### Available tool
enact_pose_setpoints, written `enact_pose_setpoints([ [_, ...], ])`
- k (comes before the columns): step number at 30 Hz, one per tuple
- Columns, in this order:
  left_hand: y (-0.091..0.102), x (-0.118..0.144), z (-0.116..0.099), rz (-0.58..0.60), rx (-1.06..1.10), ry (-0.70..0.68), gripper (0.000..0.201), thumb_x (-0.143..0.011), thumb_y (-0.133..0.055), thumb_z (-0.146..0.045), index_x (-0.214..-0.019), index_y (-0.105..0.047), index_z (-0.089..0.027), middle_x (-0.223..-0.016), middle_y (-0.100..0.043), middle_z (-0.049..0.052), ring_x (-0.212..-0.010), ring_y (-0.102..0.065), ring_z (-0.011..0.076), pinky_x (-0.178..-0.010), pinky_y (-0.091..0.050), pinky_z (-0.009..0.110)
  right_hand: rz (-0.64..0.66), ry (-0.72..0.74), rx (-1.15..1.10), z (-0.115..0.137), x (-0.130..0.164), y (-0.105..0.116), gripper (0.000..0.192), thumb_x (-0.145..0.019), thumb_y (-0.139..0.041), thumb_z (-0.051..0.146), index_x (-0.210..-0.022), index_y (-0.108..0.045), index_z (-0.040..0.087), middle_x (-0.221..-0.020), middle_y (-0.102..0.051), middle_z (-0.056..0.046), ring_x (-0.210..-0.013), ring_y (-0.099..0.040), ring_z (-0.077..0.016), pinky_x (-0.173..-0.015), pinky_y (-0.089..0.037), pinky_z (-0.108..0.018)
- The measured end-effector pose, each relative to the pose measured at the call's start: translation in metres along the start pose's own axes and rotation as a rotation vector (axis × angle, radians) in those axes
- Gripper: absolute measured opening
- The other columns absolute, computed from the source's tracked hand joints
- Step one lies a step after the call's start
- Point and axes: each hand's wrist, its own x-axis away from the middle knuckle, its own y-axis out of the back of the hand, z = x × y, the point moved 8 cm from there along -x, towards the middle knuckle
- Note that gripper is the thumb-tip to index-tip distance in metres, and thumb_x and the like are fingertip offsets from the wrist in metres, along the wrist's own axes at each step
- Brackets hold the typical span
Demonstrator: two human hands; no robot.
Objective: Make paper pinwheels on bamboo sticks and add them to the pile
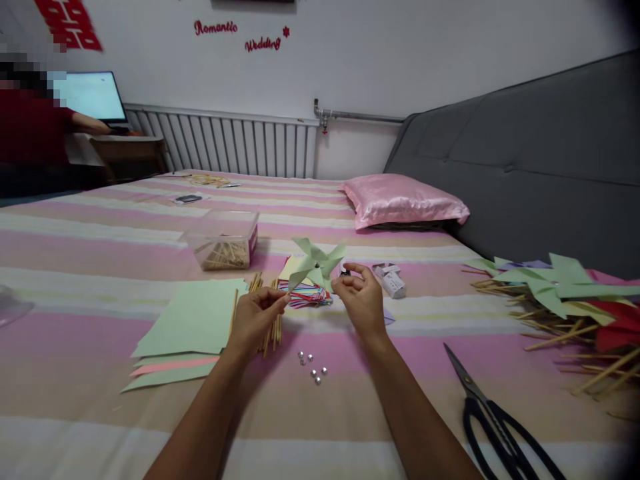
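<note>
I hold a light green paper pinwheel (pixel 318 261) up over the striped bed. My left hand (pixel 256 318) pinches its lower left side, apparently at a thin wooden stick. My right hand (pixel 361 299) pinches the pinwheel's right edge with thumb and fingers. Under the pinwheel lies a stack of coloured paper pieces (pixel 306 294). Loose wooden sticks (pixel 273 319) lie beneath my left hand. Several small silver pins (pixel 312 365) are scattered just in front of my hands.
Green and pink paper sheets (pixel 193 320) lie at left, a clear box of sticks (pixel 223 239) behind them. Black scissors (pixel 493 417) lie at right front, finished pinwheels (pixel 560 293) at far right. A pink pillow (pixel 404 199) and a small white box (pixel 393 283) lie beyond. A person (pixel 30 127) sits at a monitor, far left.
</note>
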Motion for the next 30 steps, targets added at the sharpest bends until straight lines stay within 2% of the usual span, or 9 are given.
enact_pose_setpoints([
  [4, 0.001, 0.000, 0.002, -0.006, -0.012, 0.015, 0.022, -0.066, -0.072, -0.034, -0.073, -0.068, -0.014, -0.061, -0.061, 0.000, -0.057, -0.052, 0.0099, -0.052, -0.038, 0.020, 0.108, -0.005, 0.042, 0.000, 0.003, -0.011, 0.043, -0.064, -0.067, 0.028, -0.100, -0.048, 0.017, -0.066, -0.068, -0.001, -0.059, -0.064, -0.0173, -0.060, -0.049, -0.028],
  [8, -0.001, 0.001, 0.001, 0.006, -0.015, 0.012, 0.022, -0.066, -0.072, -0.035, -0.074, -0.068, -0.014, -0.060, -0.061, 0.000, -0.056, -0.051, 0.0097, -0.052, -0.038, 0.020, 0.156, -0.029, 0.042, -0.002, 0.006, -0.019, 0.046, -0.064, -0.068, 0.031, -0.102, -0.045, 0.017, -0.070, -0.069, -0.004, -0.063, -0.066, -0.0196, -0.060, -0.051, -0.030],
  [11, 0.000, 0.000, 0.001, 0.000, -0.010, 0.013, 0.022, -0.066, -0.072, -0.035, -0.074, -0.068, -0.014, -0.060, -0.061, 0.000, -0.056, -0.051, 0.0099, -0.052, -0.038, 0.020, 0.059, 0.034, 0.066, 0.004, 0.005, -0.011, 0.060, -0.063, -0.070, 0.032, -0.113, -0.040, 0.018, -0.081, -0.068, -0.005, -0.070, -0.067, -0.0198, -0.058, -0.052, -0.029],
  [14, 0.003, -0.001, 0.002, -0.022, 0.009, 0.014, 0.022, -0.064, -0.073, -0.033, -0.072, -0.068, -0.014, -0.060, -0.061, 0.000, -0.057, -0.053, 0.0106, -0.052, -0.039, 0.020, -0.099, 0.209, 0.136, 0.021, 0.005, 0.005, 0.070, -0.062, -0.071, 0.029, -0.123, -0.037, 0.023, -0.090, -0.064, -0.004, -0.074, -0.065, -0.0175, -0.059, -0.051, -0.026],
  [16, 0.004, -0.002, 0.001, -0.036, 0.021, 0.010, 0.022, -0.062, -0.074, -0.033, -0.072, -0.068, -0.014, -0.060, -0.061, 0.001, -0.057, -0.053, 0.0109, -0.052, -0.040, 0.021, -0.086, 0.270, 0.152, 0.028, 0.004, 0.007, 0.062, -0.064, -0.070, 0.028, -0.120, -0.044, 0.024, -0.081, -0.062, 0.000, -0.069, -0.063, -0.0152, -0.060, -0.050, -0.026],
  [19, 0.004, -0.002, 0.000, -0.041, 0.029, 0.011, 0.022, -0.061, -0.075, -0.032, -0.071, -0.069, -0.014, -0.060, -0.062, 0.001, -0.056, -0.054, 0.0110, -0.052, -0.040, 0.021, 0.034, 0.246, 0.116, 0.025, 0.000, 0.003, 0.039, -0.067, -0.069, 0.030, -0.103, -0.057, 0.022, -0.066, -0.059, 0.003, -0.061, -0.060, -0.0134, -0.060, -0.050, -0.026],
  [21, 0.004, -0.001, -0.001, -0.032, 0.029, 0.020, 0.022, -0.061, -0.075, -0.032, -0.071, -0.069, -0.014, -0.060, -0.062, 0.001, -0.056, -0.054, 0.0111, -0.052, -0.040, 0.021, 0.090, 0.224, 0.102, 0.021, -0.002, 0.001, 0.029, -0.067, -0.069, 0.031, -0.093, -0.062, 0.020, -0.065, -0.061, 0.002, -0.061, -0.060, -0.0137, -0.060, -0.051, -0.027],
  [25, -0.001, 0.000, -0.001, 0.028, 0.022, 0.038, 0.022, -0.060, -0.075, -0.032, -0.070, -0.069, -0.014, -0.060, -0.063, 0.001, -0.055, -0.053, 0.0110, -0.051, -0.039, 0.021, 0.144, 0.211, 0.118, 0.017, -0.005, 0.001, 0.023, -0.066, -0.071, 0.034, -0.081, -0.066, 0.018, -0.075, -0.067, -0.003, -0.063, -0.063, -0.0161, -0.060, -0.052, -0.029],
  [30, -0.003, 0.000, 0.000, 0.044, 0.032, 0.062, 0.023, -0.059, -0.075, -0.032, -0.069, -0.068, -0.014, -0.058, -0.061, 0.000, -0.053, -0.052, 0.0102, -0.049, -0.038, 0.020, 0.197, 0.220, 0.098, 0.017, -0.005, -0.003, 0.020, -0.066, -0.072, 0.036, -0.073, -0.067, 0.018, -0.072, -0.067, -0.002, -0.062, -0.064, -0.0166, -0.059, -0.051, -0.028],
])
